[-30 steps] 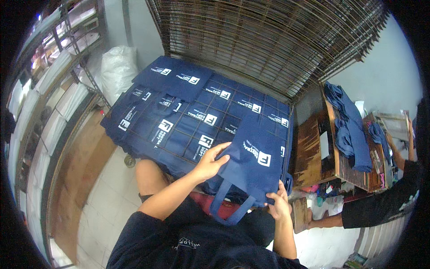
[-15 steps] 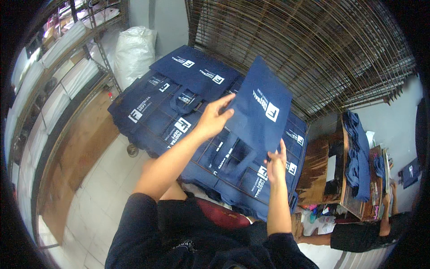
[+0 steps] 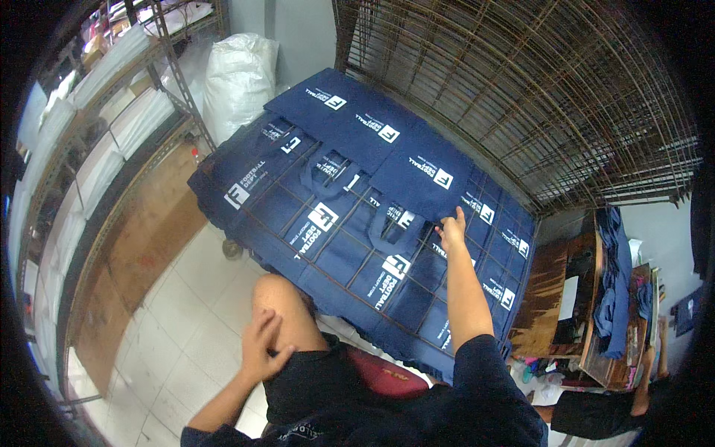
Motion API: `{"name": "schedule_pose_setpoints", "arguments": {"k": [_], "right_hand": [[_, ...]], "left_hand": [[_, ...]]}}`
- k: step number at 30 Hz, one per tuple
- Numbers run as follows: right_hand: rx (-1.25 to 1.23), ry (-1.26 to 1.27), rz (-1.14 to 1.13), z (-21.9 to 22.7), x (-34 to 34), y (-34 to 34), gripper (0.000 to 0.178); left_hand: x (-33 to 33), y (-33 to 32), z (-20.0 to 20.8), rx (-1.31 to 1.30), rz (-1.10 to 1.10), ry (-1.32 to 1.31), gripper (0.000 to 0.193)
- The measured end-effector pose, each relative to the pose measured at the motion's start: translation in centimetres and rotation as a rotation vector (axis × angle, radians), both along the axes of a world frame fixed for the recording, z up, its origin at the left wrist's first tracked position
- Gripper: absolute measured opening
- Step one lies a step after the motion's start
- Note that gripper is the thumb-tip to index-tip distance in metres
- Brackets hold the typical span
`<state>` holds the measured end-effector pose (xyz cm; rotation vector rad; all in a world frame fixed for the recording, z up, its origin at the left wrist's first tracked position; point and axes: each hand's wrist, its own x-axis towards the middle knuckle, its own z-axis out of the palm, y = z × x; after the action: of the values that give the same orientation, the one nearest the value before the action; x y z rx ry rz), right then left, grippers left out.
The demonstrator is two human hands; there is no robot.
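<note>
Head camera: we see three dark-blue bags laid flat in a slanting run along the far side of a wire grid, with the left bag (image 3: 316,91) at the far corner, the middle bag (image 3: 361,141) next to it, and the right bag (image 3: 417,165) closest to our right hand (image 3: 452,229). That right bag is the piece being handled; it lies on the wires, its handle loop (image 3: 395,244) hanging toward us. Our right fingers are at its near corner, partly curled, and we cannot tell whether that grip pinches the cloth or merely touches it. Our left hand (image 3: 262,349) holds nothing; its fingers are loosely spread beside our bare knee (image 3: 281,302).

As for progress, we judge the top layer to be partly laid. The three bags appear flat and in place, with white prints facing up. Over the near part and toward the right end, the wire grid (image 3: 316,267) shows above lower bags (image 3: 272,197), so that stretch has not been covered by this layer. We cannot tell how many bags the layer is to take.

Past the far edge, a stack of wire racks (image 3: 506,89) leans over the bags. To our right, a wooden worktop (image 3: 547,294) carries more blue bags (image 3: 614,276), near a co-worker's arm (image 3: 644,380).
</note>
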<state>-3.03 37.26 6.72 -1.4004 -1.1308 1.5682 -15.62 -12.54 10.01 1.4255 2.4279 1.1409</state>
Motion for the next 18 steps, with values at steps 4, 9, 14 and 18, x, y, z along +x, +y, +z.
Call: {"name": "schedule_pose_setpoints", "arguments": {"k": [4,9,14,18], "right_hand": [[0.012,0.002,0.003,0.3,-0.1,0.1,0.077],[0.023,0.071,0.002,-0.1,-0.5,1.5,0.077],[0.021,0.061,0.018,0.9,-1.7,1.4,0.078],[0.009,0.026,0.023,0.6,-2.0,1.7,0.079]], "left_hand": [[0.8,-1.4,-3.9,0.197,0.099,-0.130,0.039],[0.0,0.0,-3.2,0.179,0.110,-0.132,0.037],[-0.1,-0.2,-3.3,0.185,0.125,-0.164,0.037],[0.0,-0.5,-3.2,0.190,0.124,-0.171,0.036]]}}
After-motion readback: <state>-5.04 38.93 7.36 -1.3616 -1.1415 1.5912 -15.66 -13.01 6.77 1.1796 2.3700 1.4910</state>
